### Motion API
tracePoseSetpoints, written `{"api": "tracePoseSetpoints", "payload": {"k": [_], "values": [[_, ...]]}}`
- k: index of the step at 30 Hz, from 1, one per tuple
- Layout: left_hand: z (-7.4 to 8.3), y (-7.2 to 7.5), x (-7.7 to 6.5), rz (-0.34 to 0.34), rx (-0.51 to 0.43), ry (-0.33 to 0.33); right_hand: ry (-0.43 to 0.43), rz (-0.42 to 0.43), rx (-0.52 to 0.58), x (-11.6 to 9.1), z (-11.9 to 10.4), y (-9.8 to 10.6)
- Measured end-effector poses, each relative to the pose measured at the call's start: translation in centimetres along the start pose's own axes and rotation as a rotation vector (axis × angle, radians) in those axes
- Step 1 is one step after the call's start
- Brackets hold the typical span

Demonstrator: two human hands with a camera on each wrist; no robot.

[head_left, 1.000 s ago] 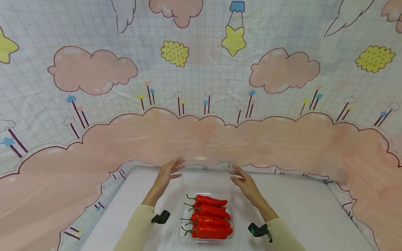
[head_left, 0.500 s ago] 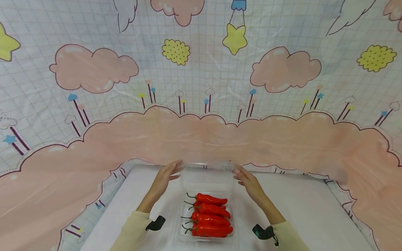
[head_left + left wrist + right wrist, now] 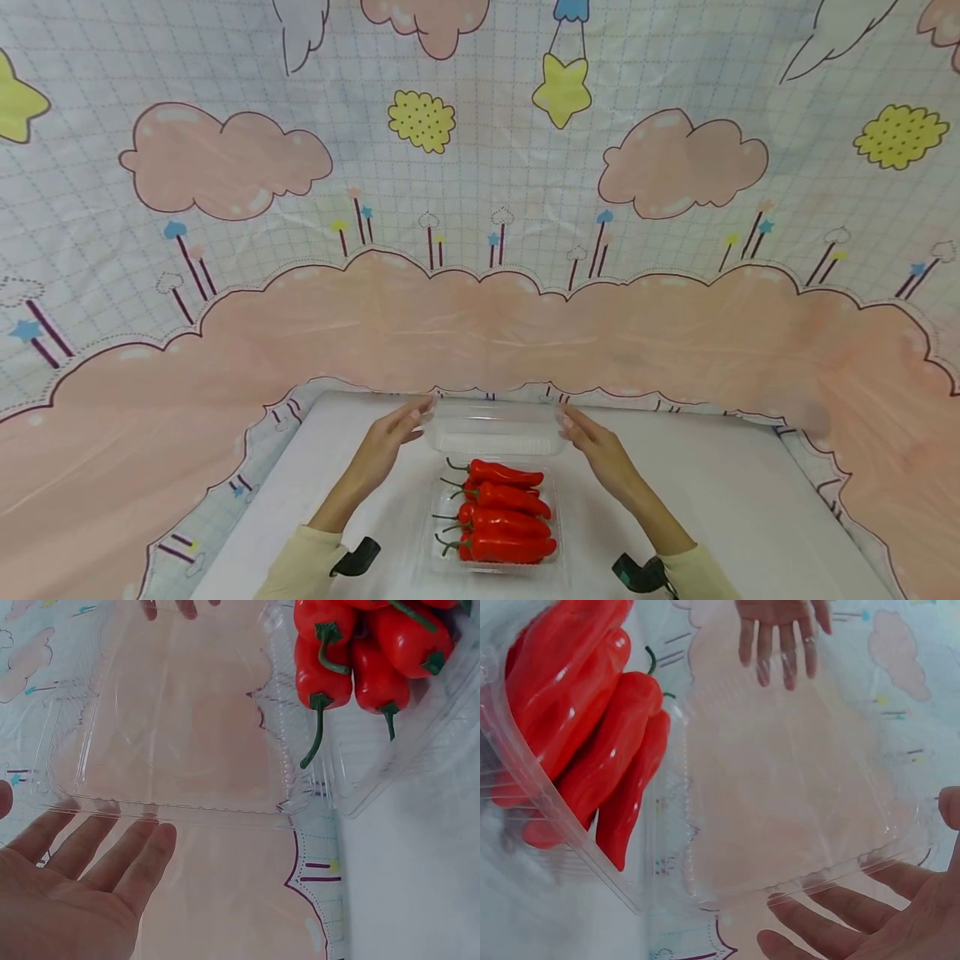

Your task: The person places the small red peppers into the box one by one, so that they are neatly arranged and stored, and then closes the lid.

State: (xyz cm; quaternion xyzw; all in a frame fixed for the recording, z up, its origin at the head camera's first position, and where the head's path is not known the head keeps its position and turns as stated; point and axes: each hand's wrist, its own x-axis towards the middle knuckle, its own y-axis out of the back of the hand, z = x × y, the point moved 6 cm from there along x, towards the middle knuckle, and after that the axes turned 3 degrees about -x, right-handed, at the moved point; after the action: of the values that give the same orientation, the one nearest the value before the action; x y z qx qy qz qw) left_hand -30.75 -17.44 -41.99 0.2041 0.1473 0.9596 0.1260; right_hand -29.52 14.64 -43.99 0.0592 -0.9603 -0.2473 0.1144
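Note:
Several red peppers [image 3: 510, 523] with green stems lie in a clear plastic container [image 3: 495, 568] at the front middle of the table. Its clear lid [image 3: 495, 427] stands raised at the far side. My left hand [image 3: 386, 442] is at the lid's left edge, fingers fairly straight; in the left wrist view, the fingertips [image 3: 161, 838] touch or lie just behind the rim. On the opposite edge is my right hand [image 3: 603, 450], its fingers [image 3: 825, 922] extended along the rim, thumb apart. Neither hand curls round the lid.
A white table [image 3: 712, 492] lies under the container. Behind it hangs a patterned cloth [image 3: 480, 333] with clouds and stars, meeting the table's back edge. Dark wrist cameras [image 3: 356, 557] sit near both cuffs.
The lid's upper edge has come lower in the head view, and the lid looks wider. Both hands have followed it down slightly, with the wrists spreading outward. The peppers stay put.

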Motion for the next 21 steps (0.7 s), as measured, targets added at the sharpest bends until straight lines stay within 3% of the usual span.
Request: {"api": "tracePoseSetpoints", "payload": {"k": [10,21], "values": [[-0.2,-0.2,-1.8,0.002,0.043,0.066,0.045,-0.009,0.000,-1.6,0.0,-0.5],[-1.0,-0.3,-2.6,0.005,0.047,0.083,0.098,-0.001,0.005,-2.4,0.3,-0.7]]}}
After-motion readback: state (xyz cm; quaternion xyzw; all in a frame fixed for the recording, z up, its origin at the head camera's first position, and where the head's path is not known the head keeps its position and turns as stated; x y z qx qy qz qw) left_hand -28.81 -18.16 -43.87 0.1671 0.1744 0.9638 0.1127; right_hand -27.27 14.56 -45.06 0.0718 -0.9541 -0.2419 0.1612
